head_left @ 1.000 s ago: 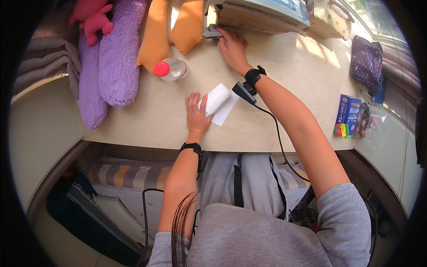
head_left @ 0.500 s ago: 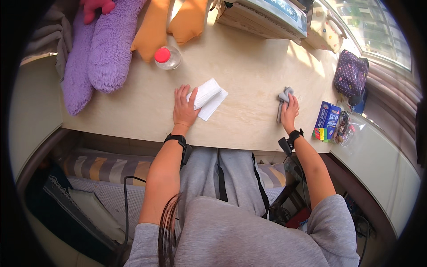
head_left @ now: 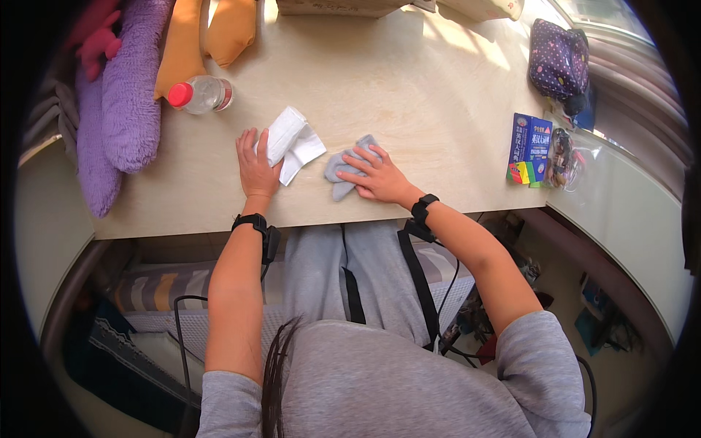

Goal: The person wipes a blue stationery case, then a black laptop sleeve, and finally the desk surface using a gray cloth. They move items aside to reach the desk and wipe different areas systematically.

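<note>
My left hand [head_left: 258, 162] lies on the light tabletop with its thumb and fingers against the near left side of a folded white tissue [head_left: 290, 137]. One flap of the tissue spreads flat to the right. To its right, my right hand [head_left: 380, 177] presses down on a crumpled grey cloth [head_left: 352, 157], fingers spread across it. Part of the cloth is hidden beneath the fingers. A clear plastic bottle [head_left: 208, 94] with a red cap is beyond my left hand, apart from it.
Purple plush limbs [head_left: 131, 95] and orange plush pieces [head_left: 179, 51] lie along the left. On the right are a blue book [head_left: 529, 148], a clear bag of small things [head_left: 561, 157] and a dark patterned pouch [head_left: 559, 58]. A box [head_left: 336, 6] stands at the far edge.
My right hand has brought the grey cloth leftward across the table, close to the tissue, and its fingers are now spread over it. The view has shifted; my left hand stays at the tissue.
</note>
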{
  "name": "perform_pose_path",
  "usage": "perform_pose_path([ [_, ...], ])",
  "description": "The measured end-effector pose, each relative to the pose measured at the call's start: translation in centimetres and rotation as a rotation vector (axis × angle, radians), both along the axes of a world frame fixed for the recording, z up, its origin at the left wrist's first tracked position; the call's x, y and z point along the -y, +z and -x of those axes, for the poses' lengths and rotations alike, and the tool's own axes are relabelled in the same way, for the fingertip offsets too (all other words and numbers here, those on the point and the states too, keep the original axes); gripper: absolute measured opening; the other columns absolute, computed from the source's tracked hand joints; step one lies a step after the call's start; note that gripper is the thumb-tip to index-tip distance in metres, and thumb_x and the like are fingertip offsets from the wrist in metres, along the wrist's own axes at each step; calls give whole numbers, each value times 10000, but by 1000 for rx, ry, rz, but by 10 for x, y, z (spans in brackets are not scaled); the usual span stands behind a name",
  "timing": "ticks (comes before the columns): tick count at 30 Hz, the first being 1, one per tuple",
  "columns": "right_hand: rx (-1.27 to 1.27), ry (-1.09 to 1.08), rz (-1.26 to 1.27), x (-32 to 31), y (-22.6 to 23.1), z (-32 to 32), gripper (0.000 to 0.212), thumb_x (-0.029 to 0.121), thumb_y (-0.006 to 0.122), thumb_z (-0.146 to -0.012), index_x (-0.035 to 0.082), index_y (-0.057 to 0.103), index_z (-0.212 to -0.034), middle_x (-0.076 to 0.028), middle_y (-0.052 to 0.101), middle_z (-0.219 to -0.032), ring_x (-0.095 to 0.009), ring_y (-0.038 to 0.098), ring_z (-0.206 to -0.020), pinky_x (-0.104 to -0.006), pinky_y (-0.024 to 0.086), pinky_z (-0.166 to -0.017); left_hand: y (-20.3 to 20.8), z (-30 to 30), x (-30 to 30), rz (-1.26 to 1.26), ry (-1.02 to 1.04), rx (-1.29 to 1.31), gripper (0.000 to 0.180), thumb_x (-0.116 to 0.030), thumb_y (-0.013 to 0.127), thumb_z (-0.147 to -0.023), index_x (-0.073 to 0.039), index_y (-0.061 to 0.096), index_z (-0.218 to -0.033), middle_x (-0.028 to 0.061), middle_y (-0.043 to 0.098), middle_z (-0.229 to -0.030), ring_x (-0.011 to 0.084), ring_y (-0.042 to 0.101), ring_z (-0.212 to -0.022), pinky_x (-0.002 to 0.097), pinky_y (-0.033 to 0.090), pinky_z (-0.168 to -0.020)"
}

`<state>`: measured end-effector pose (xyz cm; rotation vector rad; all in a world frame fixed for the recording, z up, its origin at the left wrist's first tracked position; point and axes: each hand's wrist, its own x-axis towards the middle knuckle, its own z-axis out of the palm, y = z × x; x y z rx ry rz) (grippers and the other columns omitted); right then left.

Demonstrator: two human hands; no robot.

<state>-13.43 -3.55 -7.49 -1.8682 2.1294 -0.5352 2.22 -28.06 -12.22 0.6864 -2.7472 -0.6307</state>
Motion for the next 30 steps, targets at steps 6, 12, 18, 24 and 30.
perform_pose_path([
  [6,-272,-268,-108,-1,-21,143,483,272,522,-870,297,430,-1344,-23,392,-1412,-237,320,-1324,-559,140,-1087,1,1,-4,18,23,23,791,-56,749,-641,-144,374,-1332,124,364,-1337,362,332,-1271,474,288,-1088],
  [12,-216,-825,61,1,-42,147,441,276,545,-846,219,506,-1282,-83,408,-1366,-319,296,-1297,-567,183,-1051,3,4,-10,49,46,27,729,-42,725,-678,-103,378,-1316,144,385,-1326,366,352,-1254,449,329,-1042],
  [18,34,-384,28,-70,-16,-11,534,212,638,-742,278,525,-1260,-28,433,-1362,-256,316,-1308,-522,204,-1093,15,23,-30,105,240,199,570,-116,670,-783,-41,390,-1274,156,412,-1290,344,406,-1191,410,370,-985],
  [24,144,26,-2,-176,-5,22,538,235,645,-719,294,544,-1244,25,443,-1381,-187,375,-1293,-457,211,-1125,45,110,-119,-418,328,45,507,-167,631,-812,-7,394,-1231,160,450,-1181,344,490,-1053,409,417,-888],
  [30,-105,-677,-50,-257,-14,159,562,178,617,-736,219,494,-1283,-62,402,-1377,-289,307,-1309,-498,188,-1090,114,254,-249,-745,-181,10,554,-124,688,-703,-33,391,-1161,152,475,-1085,327,555,-936,401,470,-761],
])
